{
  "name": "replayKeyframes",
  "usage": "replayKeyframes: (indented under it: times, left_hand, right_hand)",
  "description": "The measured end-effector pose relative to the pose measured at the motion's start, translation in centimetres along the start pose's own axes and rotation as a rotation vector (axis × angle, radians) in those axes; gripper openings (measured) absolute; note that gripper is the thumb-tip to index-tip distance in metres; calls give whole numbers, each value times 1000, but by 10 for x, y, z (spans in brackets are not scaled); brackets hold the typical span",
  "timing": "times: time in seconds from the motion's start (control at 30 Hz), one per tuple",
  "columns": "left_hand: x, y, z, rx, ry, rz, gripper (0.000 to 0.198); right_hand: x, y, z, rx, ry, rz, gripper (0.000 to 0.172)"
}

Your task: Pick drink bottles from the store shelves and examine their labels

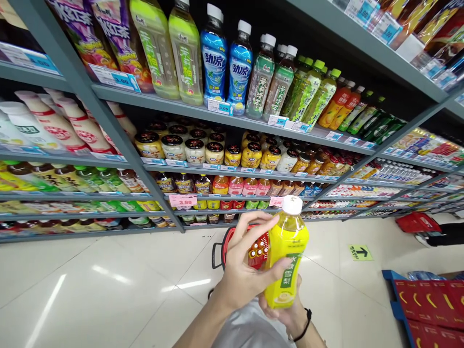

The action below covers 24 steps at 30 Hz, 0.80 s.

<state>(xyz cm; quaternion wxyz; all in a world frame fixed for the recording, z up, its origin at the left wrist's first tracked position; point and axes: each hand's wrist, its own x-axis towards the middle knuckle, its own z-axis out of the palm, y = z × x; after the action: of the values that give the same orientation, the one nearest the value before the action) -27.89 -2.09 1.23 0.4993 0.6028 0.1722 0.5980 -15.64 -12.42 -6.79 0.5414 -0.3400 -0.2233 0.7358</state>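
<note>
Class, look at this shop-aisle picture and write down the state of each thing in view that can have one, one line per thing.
Yellow drink bottle: white cap on, held up.
Left hand: gripping the bottle's side.
Right hand: under the bottle, supporting it.
Black wristband: worn on the right wrist.
Red shopping basket: partly hidden behind the left hand.
Blue drink bottles: capped, on the shelf.

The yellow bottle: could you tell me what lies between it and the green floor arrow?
Bare floor tile shows between the yellow bottle and green arrow in the head view.

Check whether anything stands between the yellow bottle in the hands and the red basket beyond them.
Yes: the left hand wraps the yellow bottle on the side toward the red basket, and a red printed pack by its fingers also blocks that line. The right hand is underneath.
</note>
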Motion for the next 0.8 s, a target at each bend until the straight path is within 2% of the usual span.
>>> replayKeyframes:
  times: [0.07,0.17,0.23,0.33,0.57,0.67,0.8]
  left_hand:
    - [-2,-3,0,-161,40,-91,62]
    - [-6,-8,-1,-376,95,-259,74]
    - [-7,-9,-2,-450,108,-313,84]
    - [-5,-9,-3,-508,83,-310,92]
    - [1,2,-5,-577,3,-275,95]
    - [0,3,-5,-572,-3,-274,93]
    - [0,-3,-7,-578,-12,-285,98]
  right_hand:
    - [-2,-7,-1,-137,102,-157,77]
    - [-6,-16,-6,-530,353,-529,59]
    - [-8,-17,-9,-811,482,-743,58]
    - [-8,-15,-8,-991,574,-941,59]
    - [-5,-7,-7,-1081,590,-1223,71]
    - [-4,-6,-8,-1096,588,-1245,74]
    - [-3,-5,-6,-1052,598,-1182,70]
